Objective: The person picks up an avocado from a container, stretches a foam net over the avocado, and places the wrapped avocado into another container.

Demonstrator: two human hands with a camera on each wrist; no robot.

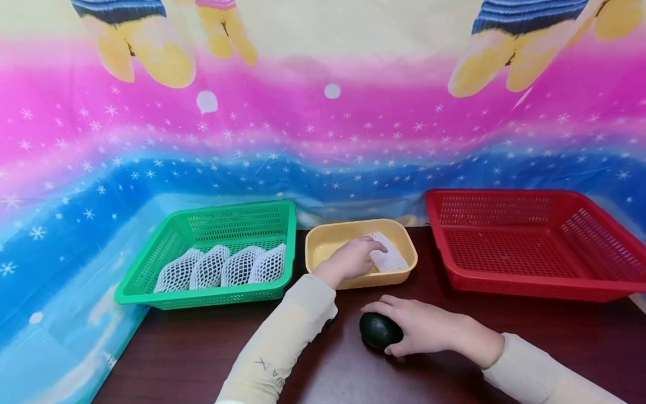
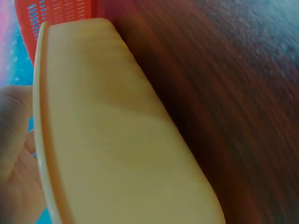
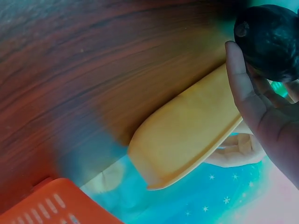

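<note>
A dark, nearly black avocado (image 1: pixel 379 331) is gripped between the thumb and fingers of my right hand (image 1: pixel 429 328), low over the table in front of the yellow bin. In the right wrist view, the stem end of the avocado (image 3: pixel 268 42) shows. My left hand (image 1: pixel 350 260) reaches over the front rim of the yellow bin (image 1: pixel 323 227), its fingers at a white foam net sleeve (image 1: pixel 391 255) lying inside. Whether those fingertips touch the sleeve is unclear. The bin's outer wall (image 2: pixel 112 130) hides most of that hand in the left wrist view.
On the left, a green basket (image 1: pixel 290 241) holds several dark fruits in white foam nets (image 1: pixel 209 266). A red basket (image 1: pixel 504 247) stands to the right of the bin. Behind the dark wooden table (image 1: pixel 202 348) hangs a colourful printed cloth (image 1: pixel 282 123).
</note>
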